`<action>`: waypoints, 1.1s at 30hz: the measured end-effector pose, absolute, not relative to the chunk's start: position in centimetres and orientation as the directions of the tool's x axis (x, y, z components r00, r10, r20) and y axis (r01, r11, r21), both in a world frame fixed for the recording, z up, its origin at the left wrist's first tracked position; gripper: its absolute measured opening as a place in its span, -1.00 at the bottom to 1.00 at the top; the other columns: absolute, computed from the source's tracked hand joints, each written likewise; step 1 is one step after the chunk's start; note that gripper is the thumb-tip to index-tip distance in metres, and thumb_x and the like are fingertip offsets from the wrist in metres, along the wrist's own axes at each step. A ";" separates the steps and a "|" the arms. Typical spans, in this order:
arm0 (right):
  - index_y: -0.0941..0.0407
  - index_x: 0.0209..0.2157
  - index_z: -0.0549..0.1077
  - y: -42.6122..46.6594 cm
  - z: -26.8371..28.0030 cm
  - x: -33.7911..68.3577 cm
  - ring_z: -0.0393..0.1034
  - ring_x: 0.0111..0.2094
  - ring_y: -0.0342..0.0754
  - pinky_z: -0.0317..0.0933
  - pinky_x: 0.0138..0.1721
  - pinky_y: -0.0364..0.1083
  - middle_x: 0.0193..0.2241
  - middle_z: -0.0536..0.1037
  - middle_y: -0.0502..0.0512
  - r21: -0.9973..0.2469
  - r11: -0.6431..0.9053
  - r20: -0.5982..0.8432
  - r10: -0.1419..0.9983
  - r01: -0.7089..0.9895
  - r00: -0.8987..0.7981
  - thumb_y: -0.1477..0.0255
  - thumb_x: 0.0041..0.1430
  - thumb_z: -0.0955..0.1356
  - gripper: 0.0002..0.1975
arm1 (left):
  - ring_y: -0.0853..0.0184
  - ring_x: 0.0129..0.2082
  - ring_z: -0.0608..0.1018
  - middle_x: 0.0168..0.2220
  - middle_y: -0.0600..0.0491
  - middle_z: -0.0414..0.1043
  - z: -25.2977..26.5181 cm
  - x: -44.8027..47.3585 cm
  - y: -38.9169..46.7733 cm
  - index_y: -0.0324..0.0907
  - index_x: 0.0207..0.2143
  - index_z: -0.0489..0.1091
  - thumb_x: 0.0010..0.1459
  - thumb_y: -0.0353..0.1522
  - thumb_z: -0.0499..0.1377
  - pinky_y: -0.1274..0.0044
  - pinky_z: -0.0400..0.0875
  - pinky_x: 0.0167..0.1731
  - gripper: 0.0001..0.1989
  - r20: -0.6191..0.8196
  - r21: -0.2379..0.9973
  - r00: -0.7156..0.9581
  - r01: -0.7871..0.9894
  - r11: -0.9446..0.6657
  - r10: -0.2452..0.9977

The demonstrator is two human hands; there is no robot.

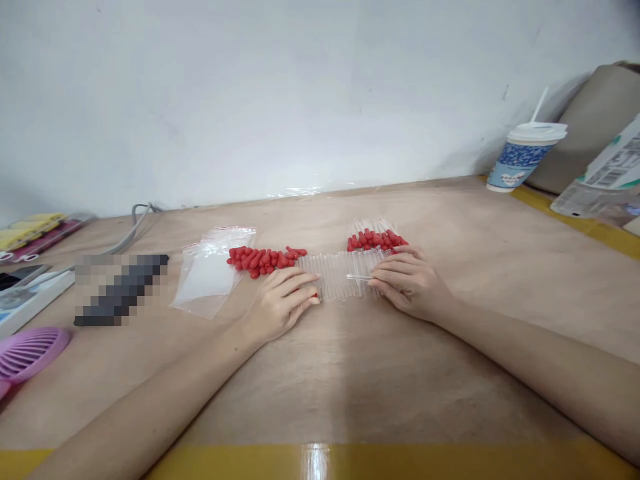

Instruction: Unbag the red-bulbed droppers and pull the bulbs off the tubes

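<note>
My right hand [407,280] pinches a clear glass dropper tube [356,277], whose free end points left. My left hand [285,303] is closed, with a bit of a red rubber bulb [315,295] showing at its fingertips. Between and beneath the hands lies a row of clear glass tubes [335,270], side by side on the table. Loose red rubber bulbs [260,259] are heaped just behind my left hand. Behind my right hand lie several droppers [375,238] with red bulbs on their tubes, tips toward the wall. My right fingers hide some tubes.
A clear zip bag [210,273] lies left of the bulbs, near a dark pixelated object [125,290]. A pink fan [35,353] is at the left edge. At the back right stand a lidded paper cup with a straw [523,157] and a clear plastic package [595,183].
</note>
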State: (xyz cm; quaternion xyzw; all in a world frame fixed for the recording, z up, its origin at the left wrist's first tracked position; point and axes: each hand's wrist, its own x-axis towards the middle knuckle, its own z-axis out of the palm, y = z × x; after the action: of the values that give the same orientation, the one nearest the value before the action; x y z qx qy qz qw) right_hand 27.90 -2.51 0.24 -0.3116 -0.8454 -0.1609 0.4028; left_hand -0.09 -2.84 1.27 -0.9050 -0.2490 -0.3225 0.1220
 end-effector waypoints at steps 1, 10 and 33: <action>0.07 -0.43 0.45 -2.4 0.3 27.7 0.36 -0.42 -0.18 0.07 -0.08 -0.04 -0.56 0.51 -0.09 0.028 0.709 0.792 0.414 0.705 -0.448 0.41 0.13 0.31 -0.90 | 0.28 -0.20 0.45 -0.23 -0.01 0.44 1.4 -0.1 -2.8 -0.16 -0.26 0.41 0.11 -0.41 0.15 0.42 0.38 -0.24 -0.88 0.658 -0.071 0.653 0.549 -0.833 0.374; 0.09 -0.30 0.48 -1.5 1.1 25.8 0.32 -0.40 -0.14 -0.06 -0.12 -0.03 -0.49 0.52 -0.02 -0.016 0.519 0.828 0.486 0.855 -0.280 0.42 0.18 0.24 -0.82 | 0.35 -0.32 0.39 -0.34 0.01 0.29 4.8 -1.8 -0.9 -0.18 -0.15 0.42 0.16 -0.38 0.04 0.51 0.37 -0.32 -0.76 0.775 0.210 0.204 0.810 -0.548 0.598; 0.03 -0.06 0.37 -2.4 1.0 27.8 0.21 -0.04 0.07 -0.14 0.06 0.18 -0.08 0.38 0.15 -0.077 0.756 0.517 0.587 0.649 -0.623 -0.03 -0.05 0.30 -0.42 | 0.45 -0.54 0.35 -0.41 0.07 0.44 6.3 -9.0 3.5 -0.19 -0.32 0.41 -0.04 -0.15 0.18 0.60 0.23 -0.55 -0.69 0.503 0.490 -0.037 0.835 -0.250 0.864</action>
State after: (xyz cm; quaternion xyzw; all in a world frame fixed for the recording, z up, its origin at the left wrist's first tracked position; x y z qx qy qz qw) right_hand 27.79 -2.37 1.05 -0.3439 -0.8988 -0.0588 0.2653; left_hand -9.05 3.49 6.26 -0.6938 -0.6122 -0.3789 -0.0185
